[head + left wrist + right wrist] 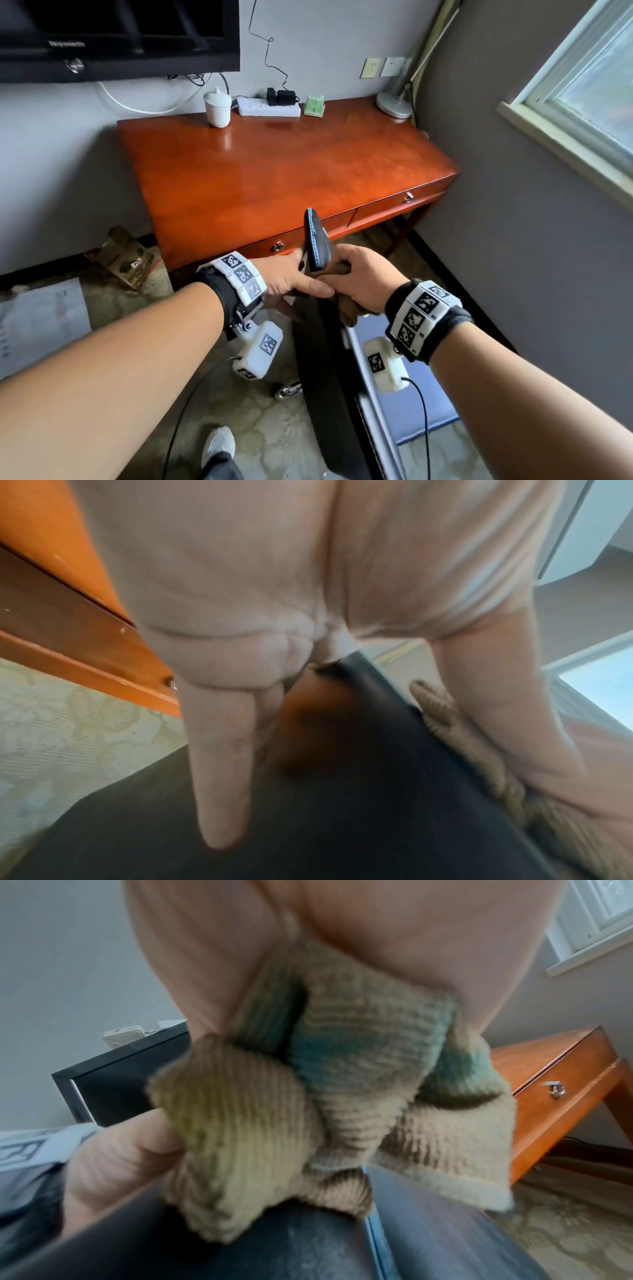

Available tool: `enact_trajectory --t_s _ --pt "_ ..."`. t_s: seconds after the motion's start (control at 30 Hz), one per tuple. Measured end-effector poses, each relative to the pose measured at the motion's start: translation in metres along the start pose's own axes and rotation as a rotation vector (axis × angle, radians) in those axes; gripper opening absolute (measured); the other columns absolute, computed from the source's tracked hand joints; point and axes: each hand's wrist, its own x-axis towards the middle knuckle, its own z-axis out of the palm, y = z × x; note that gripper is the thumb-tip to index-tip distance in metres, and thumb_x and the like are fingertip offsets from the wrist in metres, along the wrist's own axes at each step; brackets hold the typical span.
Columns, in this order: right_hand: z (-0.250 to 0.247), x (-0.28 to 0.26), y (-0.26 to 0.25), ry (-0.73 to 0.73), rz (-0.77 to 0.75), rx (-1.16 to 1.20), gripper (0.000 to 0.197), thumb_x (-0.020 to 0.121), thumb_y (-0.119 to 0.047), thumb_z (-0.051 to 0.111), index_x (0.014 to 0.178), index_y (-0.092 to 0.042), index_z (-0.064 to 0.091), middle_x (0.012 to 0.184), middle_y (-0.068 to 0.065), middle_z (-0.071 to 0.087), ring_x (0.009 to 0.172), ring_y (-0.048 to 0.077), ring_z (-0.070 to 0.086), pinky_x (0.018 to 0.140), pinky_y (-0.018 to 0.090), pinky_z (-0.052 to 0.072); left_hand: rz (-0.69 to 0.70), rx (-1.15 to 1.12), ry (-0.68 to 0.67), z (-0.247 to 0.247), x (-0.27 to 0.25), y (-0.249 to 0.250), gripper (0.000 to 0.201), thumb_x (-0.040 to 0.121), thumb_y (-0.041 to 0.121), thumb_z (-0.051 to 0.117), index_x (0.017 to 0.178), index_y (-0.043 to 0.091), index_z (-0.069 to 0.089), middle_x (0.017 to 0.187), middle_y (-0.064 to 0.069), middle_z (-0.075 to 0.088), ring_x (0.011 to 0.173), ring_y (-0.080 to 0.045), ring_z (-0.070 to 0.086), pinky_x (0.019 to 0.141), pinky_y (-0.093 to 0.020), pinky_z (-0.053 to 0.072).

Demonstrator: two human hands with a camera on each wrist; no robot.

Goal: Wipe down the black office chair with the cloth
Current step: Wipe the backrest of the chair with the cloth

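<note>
The black office chair [329,377] stands in front of me, seen from above, its blue-stitched headrest [317,240] sticking up. My left hand [291,284] clamps the top of the chair back, thumb across the top edge and fingers [222,764] straight down the black surface [342,804]. My right hand [363,277] grips a bunched beige ribbed cloth [342,1096] and presses it onto the top edge of the chair back [274,1245], right beside the left thumb. A fold of the cloth [349,315] hangs below the right palm. The cloth [462,737] also shows in the left wrist view.
A red-brown wooden desk [291,164] with two drawers stands just beyond the chair, bearing a white cup [217,106], a power strip [269,109] and a lamp base [394,104]. A cardboard box [123,260] and papers [37,325] lie on the carpet at left. The wall and window [582,85] are close on the right.
</note>
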Motion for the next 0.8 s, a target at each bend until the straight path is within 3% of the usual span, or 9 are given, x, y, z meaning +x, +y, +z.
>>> enact_trajectory --t_s 0.1,0.17,0.27,0.43,0.63,0.7,0.8 --pt "0.002 -0.001 -0.003 0.002 0.006 -0.044 0.022 0.081 -0.035 0.083 0.084 -0.025 0.064 0.083 -0.007 0.069 0.072 0.012 0.063 0.061 0.028 0.049 -0.008 0.082 -0.079 0.008 -0.001 -0.015 0.074 0.075 0.020 0.094 0.128 0.054 0.056 0.130 0.000 0.074 0.119 -0.024 0.071 0.095 -0.065 0.057" --pt "0.000 0.001 -0.005 -0.001 0.009 -0.078 0.024 0.081 -0.036 0.084 0.080 -0.026 0.062 0.081 -0.008 0.067 0.073 0.012 0.062 0.061 0.028 0.047 -0.022 0.062 -0.112 0.018 -0.001 -0.026 0.060 0.073 0.025 0.092 0.119 0.052 0.063 0.127 -0.003 0.075 0.121 -0.026 0.070 0.097 -0.067 0.055" --pt "-0.006 0.010 -0.011 0.006 0.006 -0.111 0.024 0.082 -0.037 0.083 0.080 -0.023 0.063 0.080 -0.006 0.067 0.069 0.014 0.061 0.055 0.026 0.044 -0.030 -0.024 -0.107 0.025 0.001 -0.031 0.063 0.073 0.021 0.091 0.127 0.038 0.061 0.125 -0.007 0.075 0.121 -0.032 0.069 0.096 -0.071 0.054" --pt "-0.003 0.026 -0.024 0.096 0.016 -0.115 0.027 0.084 -0.034 0.081 0.086 -0.015 0.063 0.081 -0.004 0.066 0.066 0.011 0.058 0.056 0.026 0.046 -0.030 -0.002 -0.090 0.015 0.000 -0.025 0.066 0.081 0.015 0.090 0.135 0.031 0.056 0.128 -0.009 0.073 0.120 -0.035 0.070 0.088 -0.073 0.056" --pt "-0.007 0.012 -0.019 -0.067 0.011 -0.161 0.028 0.082 -0.031 0.082 0.078 -0.019 0.058 0.076 -0.004 0.064 0.060 0.013 0.056 0.050 0.023 0.040 0.024 -0.020 -0.077 0.001 0.005 -0.024 0.099 0.072 0.022 0.096 0.144 0.057 0.037 0.132 0.002 0.072 0.122 -0.030 0.069 0.089 -0.072 0.056" --pt "-0.010 0.017 -0.022 -0.072 -0.001 -0.217 0.026 0.082 -0.034 0.083 0.081 -0.018 0.061 0.077 -0.006 0.065 0.059 0.010 0.057 0.048 0.022 0.040 0.002 -0.036 -0.109 0.003 0.005 -0.025 0.089 0.074 0.019 0.095 0.141 0.052 0.045 0.131 -0.002 0.073 0.122 -0.031 0.069 0.092 -0.071 0.055" --pt "-0.009 0.033 -0.027 0.047 0.006 -0.209 0.025 0.085 -0.036 0.080 0.085 -0.017 0.063 0.079 -0.007 0.064 0.065 0.009 0.057 0.051 0.024 0.039 -0.077 -0.068 -0.153 0.005 0.004 -0.024 0.077 0.073 0.018 0.095 0.137 0.033 0.056 0.130 -0.011 0.073 0.121 -0.037 0.070 0.095 -0.071 0.054"
